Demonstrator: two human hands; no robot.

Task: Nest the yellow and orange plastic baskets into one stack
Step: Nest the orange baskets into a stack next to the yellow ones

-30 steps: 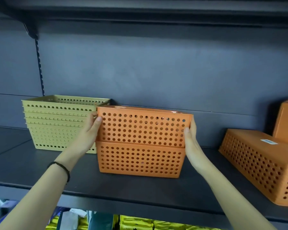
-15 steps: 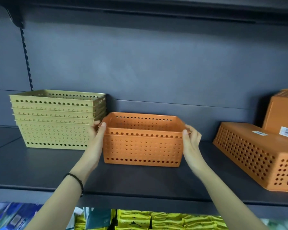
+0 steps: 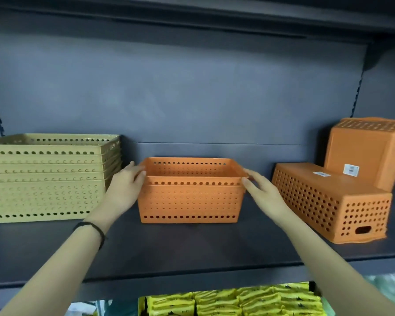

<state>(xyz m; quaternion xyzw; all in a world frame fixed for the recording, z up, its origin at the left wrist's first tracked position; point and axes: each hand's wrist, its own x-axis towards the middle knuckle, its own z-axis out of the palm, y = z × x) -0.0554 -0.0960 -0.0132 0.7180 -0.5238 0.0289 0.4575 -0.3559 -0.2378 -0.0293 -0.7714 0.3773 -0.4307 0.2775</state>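
A stack of two nested orange baskets [image 3: 189,199] stands upright on the dark shelf [image 3: 192,252] in the middle. My left hand [image 3: 123,188] rests against its left end with fingertips at the rim. My right hand [image 3: 262,192] touches the right rim corner with fingers stretched out. Neither hand is wrapped around the basket. A stack of several nested yellow baskets [image 3: 43,179] stands just to the left, its right side close behind my left hand.
An orange basket [image 3: 328,201] lies upside down on the right of the shelf. Another orange basket [image 3: 363,151] stands tilted on end behind it, label showing. An upper shelf hangs overhead. Yellow packets [image 3: 237,302] fill the shelf below.
The upper orange basket dropped fully into the lower one. My fingers have loosened from a grip on its ends to a light touch. The view shifted right.
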